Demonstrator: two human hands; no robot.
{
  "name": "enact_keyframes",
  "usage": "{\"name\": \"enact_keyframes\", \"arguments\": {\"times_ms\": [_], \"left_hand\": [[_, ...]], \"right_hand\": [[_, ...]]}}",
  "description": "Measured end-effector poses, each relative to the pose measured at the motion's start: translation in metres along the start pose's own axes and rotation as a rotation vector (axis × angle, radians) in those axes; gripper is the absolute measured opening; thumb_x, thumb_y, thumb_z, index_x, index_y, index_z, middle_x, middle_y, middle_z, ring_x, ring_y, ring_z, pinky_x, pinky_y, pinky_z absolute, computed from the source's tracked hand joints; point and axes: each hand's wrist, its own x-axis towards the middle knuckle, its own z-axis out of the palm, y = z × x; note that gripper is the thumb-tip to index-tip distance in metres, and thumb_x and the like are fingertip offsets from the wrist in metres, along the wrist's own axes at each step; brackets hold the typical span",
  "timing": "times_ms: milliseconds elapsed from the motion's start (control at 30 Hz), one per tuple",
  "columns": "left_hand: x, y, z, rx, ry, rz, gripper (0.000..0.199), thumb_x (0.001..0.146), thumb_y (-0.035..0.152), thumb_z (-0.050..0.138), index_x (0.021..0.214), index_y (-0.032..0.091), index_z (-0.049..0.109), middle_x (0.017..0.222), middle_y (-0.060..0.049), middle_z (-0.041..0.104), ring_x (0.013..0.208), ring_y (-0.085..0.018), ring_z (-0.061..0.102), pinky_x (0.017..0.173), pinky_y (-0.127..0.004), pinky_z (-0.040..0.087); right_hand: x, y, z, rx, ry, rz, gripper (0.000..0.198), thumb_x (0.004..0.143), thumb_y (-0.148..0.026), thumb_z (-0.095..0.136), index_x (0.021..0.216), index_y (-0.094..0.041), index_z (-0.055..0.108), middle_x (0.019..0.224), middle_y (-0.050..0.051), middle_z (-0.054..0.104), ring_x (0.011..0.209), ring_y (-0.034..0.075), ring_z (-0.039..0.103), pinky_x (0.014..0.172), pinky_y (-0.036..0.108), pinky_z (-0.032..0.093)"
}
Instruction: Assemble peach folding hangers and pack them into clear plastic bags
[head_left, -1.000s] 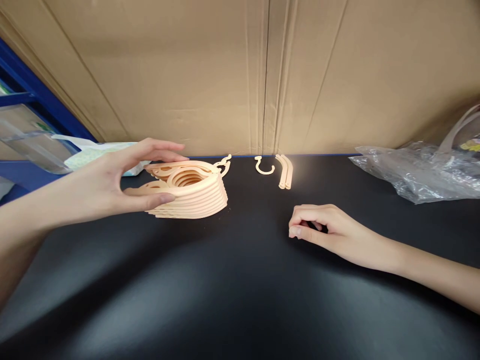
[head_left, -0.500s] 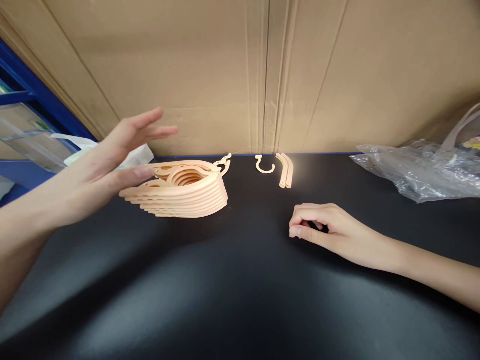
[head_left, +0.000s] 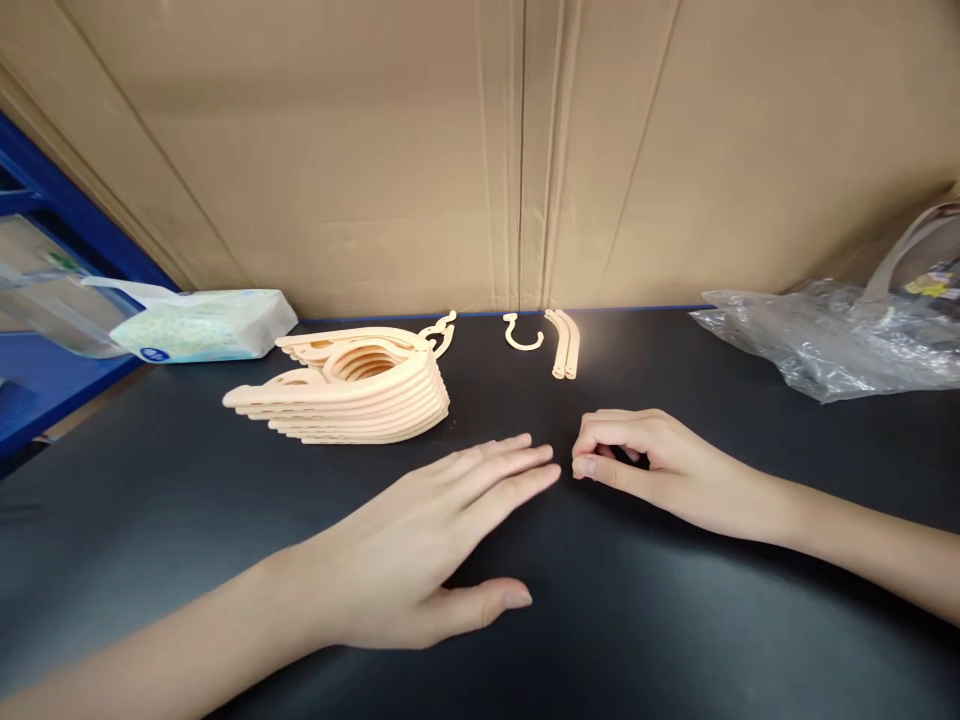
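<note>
My left hand (head_left: 442, 540) is stretched out palm down over the black table (head_left: 675, 640), thumb apart from the fingers, holding nothing. Just right of its fingertips, my right hand (head_left: 637, 455) rests on the table with its fingers curled and thumb against them; whether something small is inside cannot be seen. Beyond my left hand lies a stack of peach plastic clothes hangers (head_left: 360, 400), several layers high, with a hook at its far right end. Behind my right hand lie a loose hanger hook (head_left: 523, 340) and short curved peach plastic pieces (head_left: 566, 345) side by side.
Cardboard panels (head_left: 375, 150) stand along the table's back edge. At the back left sits a pack of tissues (head_left: 210, 325) beside a blue frame (head_left: 112, 230). A crumpled clear plastic bag (head_left: 832, 340) lies at the back right, near a bag with a strap (head_left: 892, 260).
My left hand has come away from the hanger stack, moving right and toward me, to near my right hand. The tissue pack is uncovered. My right hand has stayed in place.
</note>
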Motion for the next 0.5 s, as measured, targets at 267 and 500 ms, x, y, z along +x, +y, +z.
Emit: {"name": "enact_keyframes", "arguments": {"times_ms": [267, 500], "left_hand": [[0.000, -0.009, -0.003, -0.061, -0.044, -0.086, 0.062, 0.095, 0.043, 0.059, 0.152, 0.026, 0.040, 0.157, -0.009, 0.041, 0.146, -0.029, 0.038, 0.120, -0.054, 0.033], [0.000, -0.010, 0.000, -0.018, -0.057, -0.075, 0.059, 0.097, 0.044, 0.055, 0.151, 0.022, 0.041, 0.159, -0.010, 0.038, 0.148, -0.029, 0.032, 0.122, -0.052, 0.030]], "right_hand": [[0.001, -0.004, -0.002, -0.040, -0.002, 0.015, 0.031, 0.099, -0.045, 0.051, 0.082, -0.021, 0.063, 0.071, -0.003, 0.057, 0.060, 0.011, 0.048, 0.056, 0.025, 0.036], [0.051, -0.005, -0.024, -0.459, 0.025, -0.177, 0.018, 0.099, -0.032, 0.050, 0.104, -0.021, 0.063, 0.100, 0.005, 0.069, 0.088, 0.020, 0.063, 0.079, 0.034, 0.048]]}}
